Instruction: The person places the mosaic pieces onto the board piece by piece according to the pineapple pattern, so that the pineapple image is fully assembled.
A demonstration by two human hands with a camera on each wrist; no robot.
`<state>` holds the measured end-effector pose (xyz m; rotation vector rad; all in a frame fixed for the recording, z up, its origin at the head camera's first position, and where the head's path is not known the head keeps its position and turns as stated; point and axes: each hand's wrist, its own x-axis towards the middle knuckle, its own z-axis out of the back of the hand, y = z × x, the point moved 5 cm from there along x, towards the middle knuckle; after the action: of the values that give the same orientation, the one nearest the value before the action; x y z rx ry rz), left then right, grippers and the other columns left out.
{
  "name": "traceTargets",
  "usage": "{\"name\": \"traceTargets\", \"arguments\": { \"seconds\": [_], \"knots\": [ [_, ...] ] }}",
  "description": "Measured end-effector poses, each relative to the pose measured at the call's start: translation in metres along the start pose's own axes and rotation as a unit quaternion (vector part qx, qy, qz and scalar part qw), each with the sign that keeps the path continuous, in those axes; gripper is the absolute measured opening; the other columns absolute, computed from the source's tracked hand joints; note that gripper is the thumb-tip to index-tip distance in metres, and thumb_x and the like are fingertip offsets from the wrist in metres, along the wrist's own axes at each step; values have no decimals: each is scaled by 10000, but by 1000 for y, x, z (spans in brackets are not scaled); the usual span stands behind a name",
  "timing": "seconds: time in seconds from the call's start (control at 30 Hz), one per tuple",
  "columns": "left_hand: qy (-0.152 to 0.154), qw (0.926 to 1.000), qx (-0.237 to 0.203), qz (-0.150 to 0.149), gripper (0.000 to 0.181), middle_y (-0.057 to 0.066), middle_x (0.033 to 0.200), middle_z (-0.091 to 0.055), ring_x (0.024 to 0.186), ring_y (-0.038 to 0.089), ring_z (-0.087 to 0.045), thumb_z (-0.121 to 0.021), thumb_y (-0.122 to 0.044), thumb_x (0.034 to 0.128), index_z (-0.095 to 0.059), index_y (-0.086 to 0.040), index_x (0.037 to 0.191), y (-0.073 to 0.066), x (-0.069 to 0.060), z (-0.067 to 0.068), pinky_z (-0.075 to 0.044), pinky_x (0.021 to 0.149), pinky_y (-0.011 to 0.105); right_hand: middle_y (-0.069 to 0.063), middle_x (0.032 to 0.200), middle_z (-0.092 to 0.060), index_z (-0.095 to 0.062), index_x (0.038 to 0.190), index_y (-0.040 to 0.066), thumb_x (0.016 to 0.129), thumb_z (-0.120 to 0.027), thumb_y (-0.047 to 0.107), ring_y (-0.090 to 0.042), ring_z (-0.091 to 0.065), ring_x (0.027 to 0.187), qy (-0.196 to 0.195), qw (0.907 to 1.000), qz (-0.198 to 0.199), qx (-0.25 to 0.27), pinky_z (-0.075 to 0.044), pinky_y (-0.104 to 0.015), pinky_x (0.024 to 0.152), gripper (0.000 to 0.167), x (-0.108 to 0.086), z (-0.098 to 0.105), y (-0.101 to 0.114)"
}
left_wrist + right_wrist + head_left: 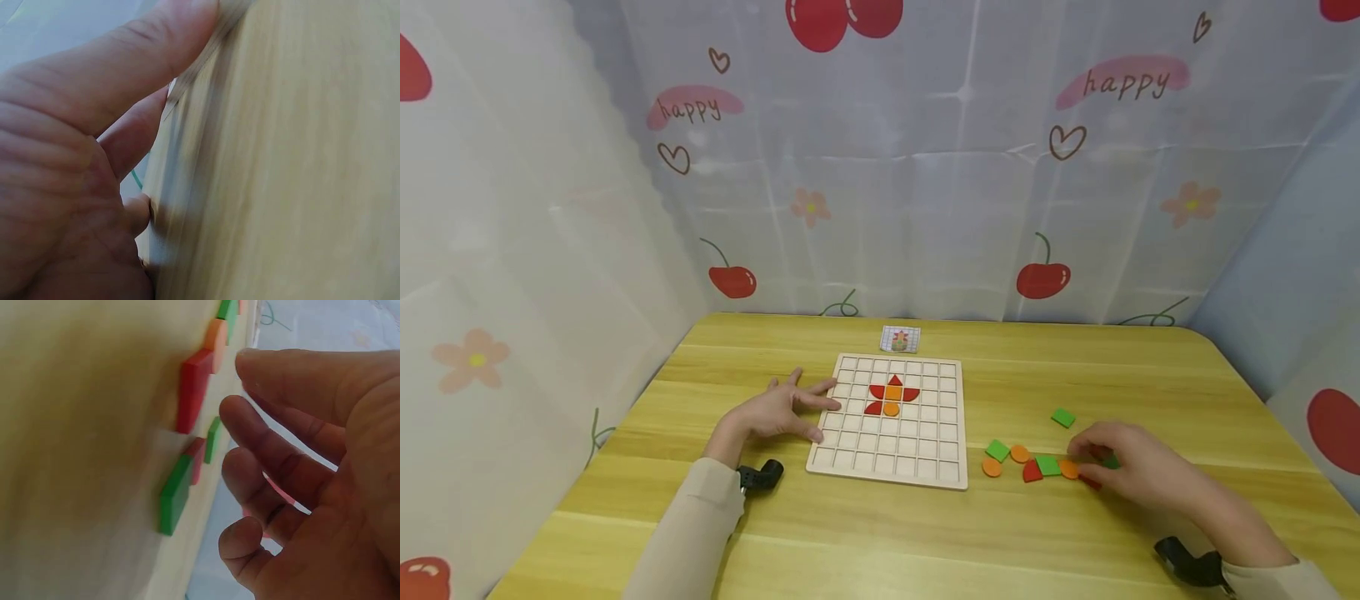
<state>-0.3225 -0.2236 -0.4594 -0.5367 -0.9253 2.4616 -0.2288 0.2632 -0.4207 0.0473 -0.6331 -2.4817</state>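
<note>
A wooden grid board (887, 450) lies on the table, bearing red pieces (911, 394), an orange square (892, 392) and an orange circle (891, 409). My left hand (775, 410) rests with spread fingers on the board's left edge; its thumb (144, 56) is near the edge in the left wrist view. My right hand (1138, 467) hovers over the loose pieces at the right, fingers bent and parted, holding nothing. In the right wrist view a red piece (195, 387), an orange circle (216, 344) and a green piece (176, 494) lie beside the right hand (312, 450).
A small pattern card (900, 339) lies behind the board. Between board and right hand are green squares (997, 450), orange circles (992, 467) and a red piece (1032, 472). Another green square (1063, 417) sits farther back. A printed curtain (887, 208) stands behind the table.
</note>
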Motion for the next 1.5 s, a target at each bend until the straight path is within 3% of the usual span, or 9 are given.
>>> {"name": "traceTargets", "arguments": {
  "seconds": [0.13,0.37,0.5,0.73,0.97,1.17,1.37,1.5],
  "knots": [
    [31,10000,-13,-31,548,-112,1682,-302,1584,416,187,-840,-380,826,-685,-365,1351,-1,0,0,212,1188,704,169,960,-671,-741,1026,229,865,-831,238,63,-534,808,185,9997,-75,-104,-520,-238,679,185,-10,-5,-5],
    [51,10000,22,-56,557,-95,1686,-300,1582,418,192,-839,-374,830,-679,-350,1363,-5,-1,1,208,1188,706,153,1005,-688,-738,1037,233,819,-863,209,28,-568,848,248,9994,-23,-259,-539,-255,707,252,-15,-6,-5],
    [47,9999,76,-45,553,-107,1683,-303,1584,419,184,-838,-380,829,-680,-363,1358,-3,-2,1,202,1189,710,130,1035,-696,-730,1053,216,804,-869,168,23,-592,889,383,9991,18,-197,-562,-259,738,289,-19,-6,-5],
    [48,10000,63,-18,555,-114,1679,-311,1585,416,181,-840,-388,823,-681,-372,1354,-1,-3,0,195,1193,710,114,1015,-681,-710,1055,170,837,-828,83,44,-589,863,695,9971,-255,181,-561,-227,720,263,-21,-8,-6],
    [46,10000,36,-11,556,-108,1683,-301,1582,418,190,-835,-382,831,-676,-360,1364,-1,-2,-1,204,1194,701,169,958,-651,-712,1061,198,827,-856,179,46,-539,817,826,9963,-129,188,-532,-231,691,276,-19,-9,-2],
    [33,9999,95,48,575,-119,1682,-296,1584,415,188,-838,-403,821,-671,-365,1370,-1,0,1,205,1198,693,186,979,-650,-705,1027,234,821,-869,269,50,-558,843,795,9967,15,166,-552,-229,724,265,-19,-9,1],
    [53,9998,138,118,574,-151,1679,-286,1590,398,181,-838,-425,817,-667,-397,1364,0,0,2,194,1209,685,196,959,-612,-681,989,273,796,-887,227,51,-536,838,440,9975,533,-109,-539,-245,707,287,-18,-9,5],
    [47,9999,116,109,572,-143,1679,-292,1589,401,182,-840,-425,815,-673,-387,1361,1,-1,1,195,1207,688,181,987,-652,-703,1038,226,797,-884,196,50,-570,860,534,9978,391,-19,-555,-244,715,304,-17,-12,4]
  ]
}}
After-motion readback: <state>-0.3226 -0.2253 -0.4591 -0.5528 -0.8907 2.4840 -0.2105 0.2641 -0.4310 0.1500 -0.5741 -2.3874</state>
